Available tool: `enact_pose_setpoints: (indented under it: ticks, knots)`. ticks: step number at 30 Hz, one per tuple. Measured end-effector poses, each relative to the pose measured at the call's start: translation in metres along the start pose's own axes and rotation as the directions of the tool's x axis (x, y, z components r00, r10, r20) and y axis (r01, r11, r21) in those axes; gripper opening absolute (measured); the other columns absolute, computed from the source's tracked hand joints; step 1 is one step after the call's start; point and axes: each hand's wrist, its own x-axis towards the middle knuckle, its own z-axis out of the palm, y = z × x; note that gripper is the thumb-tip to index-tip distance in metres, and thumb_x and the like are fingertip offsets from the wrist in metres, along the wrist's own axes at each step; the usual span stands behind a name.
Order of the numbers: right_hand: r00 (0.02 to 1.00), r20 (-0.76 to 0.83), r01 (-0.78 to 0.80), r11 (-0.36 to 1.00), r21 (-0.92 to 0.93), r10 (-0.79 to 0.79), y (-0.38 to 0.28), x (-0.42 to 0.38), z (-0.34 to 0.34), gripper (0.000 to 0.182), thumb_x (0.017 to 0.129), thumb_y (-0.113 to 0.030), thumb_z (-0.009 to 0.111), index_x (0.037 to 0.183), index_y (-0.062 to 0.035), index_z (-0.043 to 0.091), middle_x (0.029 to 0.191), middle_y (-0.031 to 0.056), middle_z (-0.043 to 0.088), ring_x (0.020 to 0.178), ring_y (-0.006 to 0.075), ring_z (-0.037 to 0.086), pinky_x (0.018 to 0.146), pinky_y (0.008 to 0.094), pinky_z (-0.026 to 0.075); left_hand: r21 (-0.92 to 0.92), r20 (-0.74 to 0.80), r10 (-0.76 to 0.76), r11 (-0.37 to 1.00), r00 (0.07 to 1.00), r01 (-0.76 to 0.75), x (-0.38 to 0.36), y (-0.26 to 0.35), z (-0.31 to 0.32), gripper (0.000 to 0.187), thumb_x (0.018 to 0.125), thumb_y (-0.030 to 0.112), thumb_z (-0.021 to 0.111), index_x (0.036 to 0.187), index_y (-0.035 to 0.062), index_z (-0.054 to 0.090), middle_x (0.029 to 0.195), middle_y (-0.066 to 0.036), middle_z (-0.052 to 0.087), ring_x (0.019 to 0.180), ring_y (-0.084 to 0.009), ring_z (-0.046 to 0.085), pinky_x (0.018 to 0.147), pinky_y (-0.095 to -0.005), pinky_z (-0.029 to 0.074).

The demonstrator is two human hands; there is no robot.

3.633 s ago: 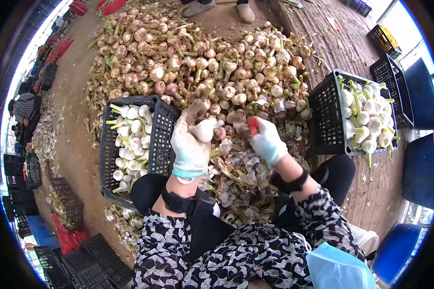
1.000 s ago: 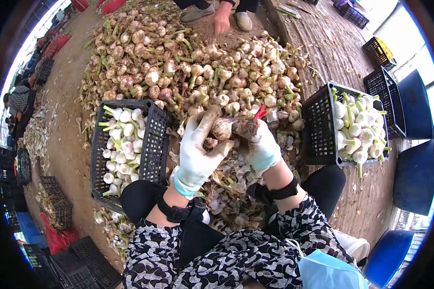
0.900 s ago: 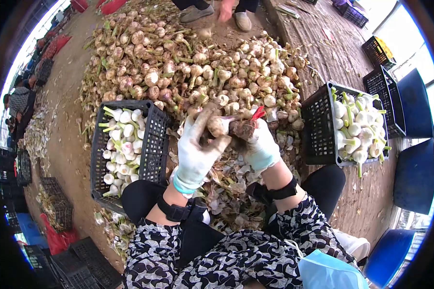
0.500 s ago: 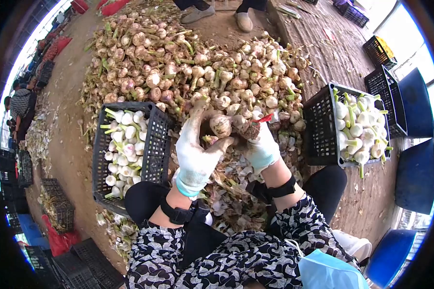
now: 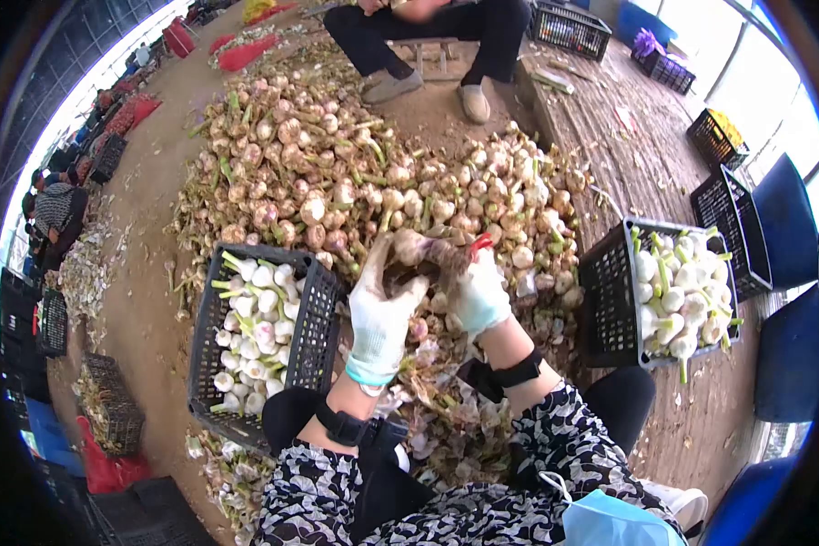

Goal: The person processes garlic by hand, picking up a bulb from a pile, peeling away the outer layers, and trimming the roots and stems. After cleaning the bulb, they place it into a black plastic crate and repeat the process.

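Note:
My left hand (image 5: pixel 379 314), in a soiled white glove with a teal cuff, curls its fingers and thumb around a garlic bulb (image 5: pixel 409 247). Close beside it, my right hand (image 5: pixel 479 296) is closed in a similar glove, its dirty fingers meeting the bulb's stem side. A red strip (image 5: pixel 480 244) sticks up from the right fist; I cannot tell what tool or object it belongs to. Beyond both hands spreads a large heap of untrimmed garlic (image 5: pixel 337 173), brownish with stems on. Loose garlic skins (image 5: pixel 446 400) cover the floor below my wrists.
A black crate (image 5: pixel 323 314) of white garlic stands at my left knee, another crate (image 5: pixel 607 305) of it at my right. Across the heap a person (image 5: pixel 428 45) sits on a low stool. Blue bins (image 5: pixel 792 346) and more crates line the right side.
My view has tilted up, showing more of the seated person. Both hands stay together; the bulb has turned and sits further inside my fingers, nearer the right hand.

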Motion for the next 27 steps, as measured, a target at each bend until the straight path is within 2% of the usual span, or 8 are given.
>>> enact_pose_setpoints:
  ticks: [1, 4, 9, 10, 11, 17, 19, 27]
  knots:
    - [0.859, 0.051, -0.405, 0.614, 0.678, 0.509, 0.004, 0.017, 0.002, 0.018, 0.088, -0.007, 0.054, 0.102, 0.0017, 0.059, 0.096, 0.0100, 0.065, 0.086, 0.0179, 0.063, 0.076, 0.0290, 0.052, -0.042, -0.046, 0.005, 0.999, 0.999, -0.007, 0.002, -0.005, 0.001, 0.059, 0.080, -0.008, 0.058, 0.135, -0.0041, 0.035, 0.119, -0.009, 0.054, 0.101, -0.0138, 0.055, 0.086, -0.0258, 0.047]
    - [0.786, 0.193, -0.361, 0.183, 0.914, 0.587, 0.080, 0.049, -0.018, 0.014, 0.087, -0.005, 0.053, 0.100, -0.0016, 0.059, 0.089, 0.0085, 0.064, 0.079, 0.0215, 0.061, 0.073, 0.0313, 0.053, -0.148, -0.096, -0.215, 0.969, 0.972, 0.199, 0.007, -0.009, -0.007, 0.060, 0.080, -0.002, 0.059, 0.136, 0.0025, 0.037, 0.109, -0.004, 0.055, 0.076, -0.0062, 0.053, 0.054, -0.0172, 0.043]
    - [0.815, 0.120, -0.340, 0.300, 0.891, 0.567, 0.060, 0.061, -0.029, 0.018, 0.086, -0.008, 0.058, 0.103, -0.0026, 0.058, 0.092, 0.0086, 0.063, 0.085, 0.0201, 0.061, 0.077, 0.0345, 0.052, -0.190, -0.115, -0.225, 0.961, 0.968, 0.201, 0.017, -0.019, -0.013, 0.057, 0.080, -0.001, 0.060, 0.134, 0.0000, 0.039, 0.115, -0.006, 0.055, 0.076, -0.0068, 0.053, 0.057, -0.0179, 0.044]
    - [0.827, 0.166, -0.406, 0.365, 0.838, 0.538, 0.048, 0.058, -0.031, 0.020, 0.086, -0.010, 0.059, 0.105, -0.0031, 0.057, 0.094, 0.0082, 0.063, 0.087, 0.0202, 0.061, 0.079, 0.0348, 0.052, -0.166, -0.088, -0.187, 0.971, 0.978, 0.171, 0.015, -0.004, -0.003, 0.060, 0.080, 0.001, 0.055, 0.135, -0.0097, 0.033, 0.132, -0.018, 0.045, 0.115, -0.0224, 0.048, 0.098, -0.0297, 0.038]
    - [0.833, 0.213, -0.462, 0.429, 0.776, 0.511, 0.041, 0.054, -0.033, 0.022, 0.087, -0.012, 0.059, 0.106, -0.0036, 0.056, 0.096, 0.0077, 0.063, 0.089, 0.0202, 0.062, 0.080, 0.0351, 0.052, -0.013, -0.058, -0.143, 0.990, 0.988, 0.142, 0.018, -0.002, -0.002, 0.064, 0.080, 0.001, 0.055, 0.138, -0.0094, 0.027, 0.136, -0.019, 0.040, 0.119, -0.0222, 0.046, 0.099, -0.0299, 0.037]
    - [0.769, 0.182, -0.600, 0.594, 0.536, 0.612, 0.008, 0.050, -0.053, 0.021, 0.085, -0.003, 0.049, 0.105, -0.0046, 0.056, 0.093, 0.0041, 0.063, 0.084, 0.0165, 0.063, 0.072, 0.0312, 0.054, -0.150, 0.113, -0.035, 0.987, 0.993, 0.051, 0.025, -0.007, 0.023, 0.067, 0.078, -0.006, 0.057, 0.139, -0.0068, 0.028, 0.135, -0.013, 0.043, 0.114, -0.0171, 0.049, 0.095, -0.0272, 0.041]
    - [0.709, 0.251, -0.688, 0.569, 0.450, 0.659, 0.006, 0.058, -0.058, 0.016, 0.087, -0.007, 0.051, 0.102, -0.0058, 0.058, 0.090, 0.0022, 0.063, 0.079, 0.0170, 0.062, 0.070, 0.0307, 0.053, -0.275, 0.074, -0.094, 0.955, 0.993, 0.111, 0.026, -0.009, 0.031, 0.067, 0.080, -0.008, 0.057, 0.140, 0.0000, 0.029, 0.098, -0.004, 0.059, 0.059, -0.0058, 0.048, 0.048, -0.0202, 0.040]
    - [0.472, -0.196, -0.818, 0.510, 0.268, 0.860, -0.010, 0.101, -0.098, 0.008, 0.089, -0.019, 0.055, 0.093, -0.0144, 0.060, 0.077, 0.0013, 0.063, 0.059, 0.0158, 0.057, 0.049, 0.0296, 0.044, -0.278, -0.018, -0.338, 0.905, 0.941, 0.320, 0.003, -0.024, 0.026, 0.029, 0.082, 0.006, 0.057, 0.109, -0.0027, 0.055, 0.093, -0.006, 0.059, 0.083, -0.0176, 0.059, 0.067, -0.0266, 0.051]
